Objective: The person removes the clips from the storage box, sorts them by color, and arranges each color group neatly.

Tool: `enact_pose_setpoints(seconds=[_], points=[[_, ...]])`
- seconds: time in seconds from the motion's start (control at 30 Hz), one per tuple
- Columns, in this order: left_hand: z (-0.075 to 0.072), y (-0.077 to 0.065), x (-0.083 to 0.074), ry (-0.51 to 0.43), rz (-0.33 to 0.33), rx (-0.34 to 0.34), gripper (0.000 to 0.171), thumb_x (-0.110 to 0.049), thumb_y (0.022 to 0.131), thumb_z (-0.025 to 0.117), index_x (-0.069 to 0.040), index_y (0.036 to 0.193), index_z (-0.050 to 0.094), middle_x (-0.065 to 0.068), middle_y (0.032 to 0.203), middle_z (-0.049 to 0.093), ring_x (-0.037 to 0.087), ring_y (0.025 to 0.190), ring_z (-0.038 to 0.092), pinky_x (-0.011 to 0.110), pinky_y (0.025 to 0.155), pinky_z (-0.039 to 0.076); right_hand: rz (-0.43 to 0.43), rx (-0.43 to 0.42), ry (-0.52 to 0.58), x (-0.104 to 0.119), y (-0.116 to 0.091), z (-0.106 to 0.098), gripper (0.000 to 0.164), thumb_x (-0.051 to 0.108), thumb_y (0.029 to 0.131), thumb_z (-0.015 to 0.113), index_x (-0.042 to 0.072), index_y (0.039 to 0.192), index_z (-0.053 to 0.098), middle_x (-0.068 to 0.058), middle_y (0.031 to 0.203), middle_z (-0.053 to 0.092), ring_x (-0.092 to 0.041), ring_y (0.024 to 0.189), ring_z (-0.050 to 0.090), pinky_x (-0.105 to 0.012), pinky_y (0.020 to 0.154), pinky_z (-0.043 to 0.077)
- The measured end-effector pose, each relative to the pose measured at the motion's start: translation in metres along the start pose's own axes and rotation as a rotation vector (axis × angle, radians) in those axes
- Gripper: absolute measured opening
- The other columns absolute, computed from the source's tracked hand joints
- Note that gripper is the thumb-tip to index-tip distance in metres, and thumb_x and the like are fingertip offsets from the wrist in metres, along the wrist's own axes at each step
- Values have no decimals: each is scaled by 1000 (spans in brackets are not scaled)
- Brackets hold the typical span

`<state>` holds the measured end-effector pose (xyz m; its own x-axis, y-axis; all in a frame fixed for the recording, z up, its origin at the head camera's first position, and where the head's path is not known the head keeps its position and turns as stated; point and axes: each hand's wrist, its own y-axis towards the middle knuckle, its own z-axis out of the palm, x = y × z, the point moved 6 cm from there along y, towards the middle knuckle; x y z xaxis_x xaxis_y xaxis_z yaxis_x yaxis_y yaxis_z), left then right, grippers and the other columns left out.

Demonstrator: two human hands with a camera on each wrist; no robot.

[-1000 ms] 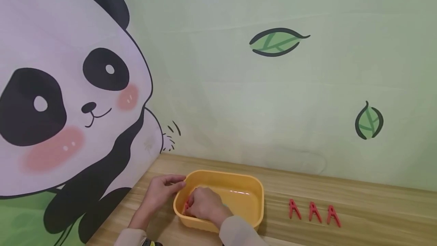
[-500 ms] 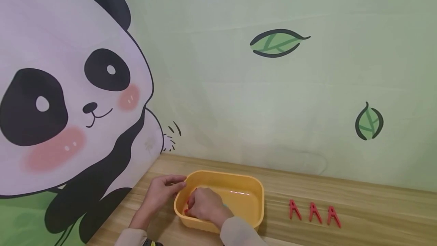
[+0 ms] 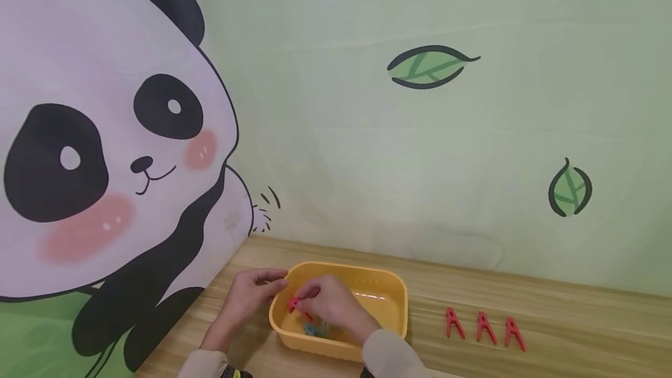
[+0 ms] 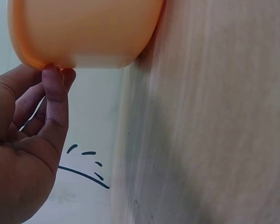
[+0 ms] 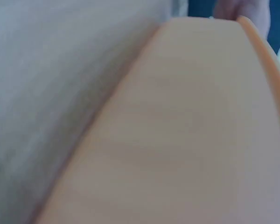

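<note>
Nearest are two pale sleeves [image 3: 394, 354], and at the left wrist a dark band with some yellow [image 3: 236, 373]. The right hand [image 3: 333, 303] is over the inside of a yellow container [image 3: 341, 347], which stands on the wooden table [image 3: 420, 284]. Its thumb and forefinger are brought together on a red clip [image 3: 294, 305] — this clip is inside the container, at its left end. Just below this hand, some blue-green clips [image 3: 315, 330] lie on the container's floor; how many, I cannot tell. The left hand [image 3: 249, 293] is at the container's left end, with fingertips clamped on the rim, as the left wrist view also shows. The right wrist view is blurred and shows mostly the container's outer wall.

To the right, well apart from the container, three red clips [image 3: 486, 328] lie on the table in a row — near one another but not touching. Farthest is a pale green wall [image 3: 336, 133] with a panda drawing [image 3: 178, 51] and two leaf drawings [image 3: 430, 67].
</note>
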<state>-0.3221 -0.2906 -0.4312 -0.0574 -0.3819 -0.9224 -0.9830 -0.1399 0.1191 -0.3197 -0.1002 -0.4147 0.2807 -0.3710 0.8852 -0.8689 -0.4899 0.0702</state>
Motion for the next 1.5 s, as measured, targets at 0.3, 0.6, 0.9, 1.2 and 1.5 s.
enact_pose_setpoints(seconds=[0.3,0.6,0.9,1.2,1.5], points=[[2,1,-2,12,-11,-7,21,-13,97,79,-1,115,80,11,111,78,21,95,72,30,80,62,-35,-63,0,4,-14,-36,3,9,95,80,8,98,81,4,88,74,-13,81,65,-34,78,58],[1,1,1,20,-26,-16,22,-13,96,81,-2,114,80,10,110,78,20,93,70,27,77,61,-59,-147,11,6,-32,-68,8,14,95,82,9,102,82,2,96,78,-15,90,71,-39,84,60],[0,1,1,17,-28,-12,24,-14,97,80,0,116,79,12,112,78,21,96,72,33,81,62,-81,-199,41,4,-57,-98,10,12,95,81,6,104,80,-1,97,78,-16,91,73,-33,79,61],[1,1,1,15,-26,-12,23,-12,97,80,1,116,79,12,110,78,21,92,71,31,77,62,-15,-276,42,-7,-83,-130,11,9,95,80,6,106,79,-1,97,77,-19,90,72,-35,80,62],[3,2,3,0,-27,-7,25,-13,97,79,2,117,78,13,112,77,21,93,71,31,78,63,78,-355,72,-23,-111,-164,18,17,97,80,10,113,79,-2,107,78,-25,98,74,-45,91,61]])
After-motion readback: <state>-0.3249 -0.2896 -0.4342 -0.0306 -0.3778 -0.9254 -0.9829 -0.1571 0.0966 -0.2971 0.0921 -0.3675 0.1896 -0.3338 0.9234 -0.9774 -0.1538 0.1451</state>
